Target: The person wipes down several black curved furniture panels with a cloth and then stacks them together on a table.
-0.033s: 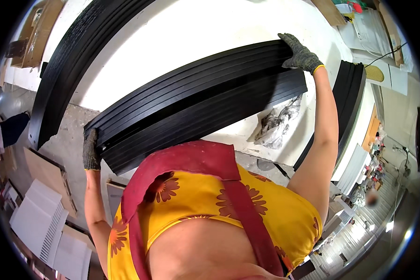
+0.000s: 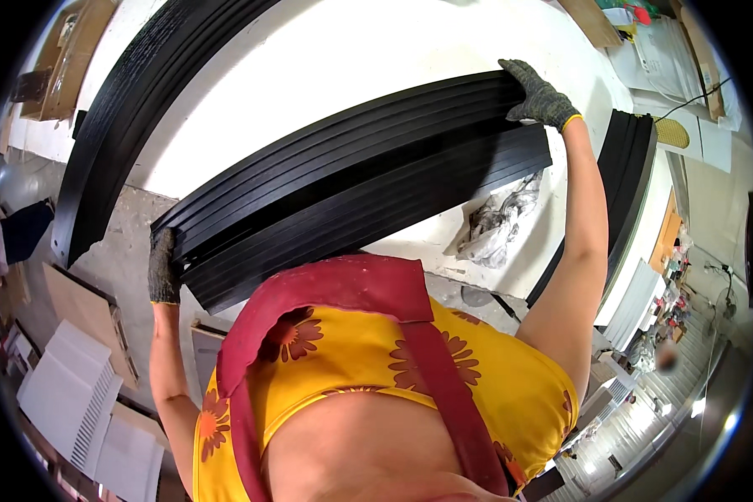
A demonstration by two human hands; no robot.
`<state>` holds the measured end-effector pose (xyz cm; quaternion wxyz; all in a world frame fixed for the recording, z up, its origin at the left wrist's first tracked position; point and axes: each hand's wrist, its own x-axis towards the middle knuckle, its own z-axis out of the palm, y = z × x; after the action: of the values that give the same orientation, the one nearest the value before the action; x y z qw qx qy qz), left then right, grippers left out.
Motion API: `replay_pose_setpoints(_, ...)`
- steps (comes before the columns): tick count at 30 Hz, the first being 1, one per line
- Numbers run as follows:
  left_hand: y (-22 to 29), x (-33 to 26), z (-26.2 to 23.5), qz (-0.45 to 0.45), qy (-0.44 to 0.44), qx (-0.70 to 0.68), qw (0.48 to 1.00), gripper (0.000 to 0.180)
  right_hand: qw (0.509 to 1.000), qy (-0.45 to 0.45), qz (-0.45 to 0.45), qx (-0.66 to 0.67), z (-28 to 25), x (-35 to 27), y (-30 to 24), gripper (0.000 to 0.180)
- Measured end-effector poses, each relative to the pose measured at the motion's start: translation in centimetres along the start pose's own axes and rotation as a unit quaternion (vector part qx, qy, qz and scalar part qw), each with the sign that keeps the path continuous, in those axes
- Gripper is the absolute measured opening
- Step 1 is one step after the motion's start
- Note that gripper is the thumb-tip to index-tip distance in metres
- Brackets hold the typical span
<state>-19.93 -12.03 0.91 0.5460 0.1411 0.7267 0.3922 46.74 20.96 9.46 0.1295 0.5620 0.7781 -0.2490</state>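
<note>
Long black grooved strips (image 2: 335, 142) lie slantwise in front of me across a white tabletop (image 2: 376, 50), partly over its near edge. They form two bundles side by side with a dark gap between. My left hand (image 2: 164, 266), in a dark knitted glove, is closed on their left end; its fingertips are partly hidden. At the far right end, my right hand (image 2: 542, 99), gloved alike, grips the farther bundle, thumb bent round its end. The nearer bundle (image 2: 376, 205) reaches close to my red apron (image 2: 343, 284). A crumpled, black-smudged white cloth or plastic (image 2: 502, 222) lies beside it.
More black strips (image 2: 134, 109) stretch along the table's left side, and another stack (image 2: 623, 176) stands at the right. A cardboard box (image 2: 71, 58) sits at the far left. White panels (image 2: 67, 389) and boards (image 2: 88, 322) are at lower left. Part of another person (image 2: 17, 238) shows at the left edge.
</note>
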Motion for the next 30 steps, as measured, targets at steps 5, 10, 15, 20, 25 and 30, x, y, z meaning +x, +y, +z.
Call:
replay_pose_setpoints(5,1.5,1.5,0.0,-0.097,-0.015,-0.074,0.992,0.045,0.995,-0.070,0.049,0.054,-2.3,2.4,-2.0,0.111)
replay_pose_setpoints(10,4.8,1.6,0.9,-0.187,-0.012,-0.082,0.979,0.041,0.999,-0.008,-0.013,-0.037,-1.5,4.4,-0.1,0.113)
replay_pose_setpoints(15,6.4,1.0,2.1,-0.206,-0.051,-0.087,0.973,0.042,0.989,0.113,0.042,0.082,2.0,2.2,3.0,0.119)
replay_pose_setpoints(20,6.5,0.5,2.6,-0.207,-0.035,-0.079,0.975,0.041,0.957,0.015,0.174,0.230,2.6,-0.2,3.9,0.088)
replay_pose_setpoints(25,6.5,1.1,2.3,-0.191,-0.054,-0.081,0.977,0.036,0.933,0.010,0.104,0.345,2.9,0.9,4.7,0.054)
replay_pose_setpoints(30,6.3,2.1,1.8,-0.184,-0.053,-0.120,0.974,0.031,0.896,-0.014,0.127,0.426,2.7,1.6,4.2,0.044)
